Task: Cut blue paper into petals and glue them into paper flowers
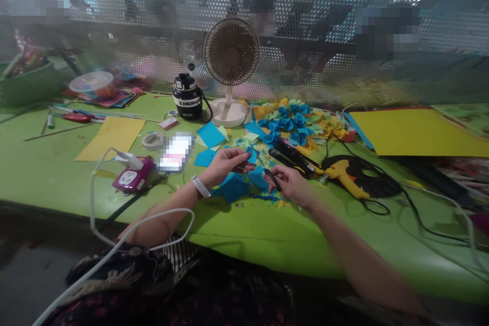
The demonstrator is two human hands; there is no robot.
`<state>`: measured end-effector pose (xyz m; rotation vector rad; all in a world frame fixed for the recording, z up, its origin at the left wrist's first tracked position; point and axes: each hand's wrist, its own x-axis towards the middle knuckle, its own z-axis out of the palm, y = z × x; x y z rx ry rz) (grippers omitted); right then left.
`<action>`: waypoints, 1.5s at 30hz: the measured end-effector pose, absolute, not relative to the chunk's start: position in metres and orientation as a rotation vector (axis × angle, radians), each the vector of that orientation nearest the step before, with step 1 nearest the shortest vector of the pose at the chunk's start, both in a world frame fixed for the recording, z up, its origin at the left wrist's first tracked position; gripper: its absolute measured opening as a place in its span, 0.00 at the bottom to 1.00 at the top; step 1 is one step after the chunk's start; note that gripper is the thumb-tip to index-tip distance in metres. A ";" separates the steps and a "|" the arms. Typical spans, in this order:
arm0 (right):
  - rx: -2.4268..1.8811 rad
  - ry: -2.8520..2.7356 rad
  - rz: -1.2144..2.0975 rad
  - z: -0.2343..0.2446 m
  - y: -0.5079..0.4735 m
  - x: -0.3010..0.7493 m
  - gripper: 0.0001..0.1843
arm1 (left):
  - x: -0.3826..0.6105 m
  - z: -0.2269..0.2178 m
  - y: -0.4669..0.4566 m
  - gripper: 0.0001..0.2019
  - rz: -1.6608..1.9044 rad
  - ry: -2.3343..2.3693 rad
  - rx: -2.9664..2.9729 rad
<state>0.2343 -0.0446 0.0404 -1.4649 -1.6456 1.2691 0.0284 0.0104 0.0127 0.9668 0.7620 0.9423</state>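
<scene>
My left hand (232,162) pinches a small piece of blue paper (251,155) between thumb and fingers. Black-handled scissors (270,177) are in my right hand (289,183), the fingers closed round the handles and the blades pointing at the blue paper. Whether the blades touch the paper is too small to tell. Beneath both hands lie blue paper sheets (232,188) and many scraps. Behind them is a heap of blue, yellow and pale green folded paper flowers (290,121). Blue paper squares (211,135) rest beyond my left hand.
A yellow glue gun (347,178) and a black stapler (292,158) lie right of my hands. Leftward are a phone (175,152), a tape roll (153,140) and a purple power adapter (133,175). A fan (232,51) and black bottle (187,99) stand behind. A white cable (153,221) crosses my left forearm.
</scene>
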 end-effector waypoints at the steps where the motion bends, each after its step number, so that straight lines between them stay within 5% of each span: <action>1: -1.463 -1.646 1.262 0.041 -0.045 0.234 0.29 | 0.028 0.013 0.010 0.26 0.940 0.762 0.966; 45: -1.424 -1.684 1.271 0.039 -0.045 0.238 0.29 | 0.025 0.008 0.013 0.28 0.906 0.760 1.034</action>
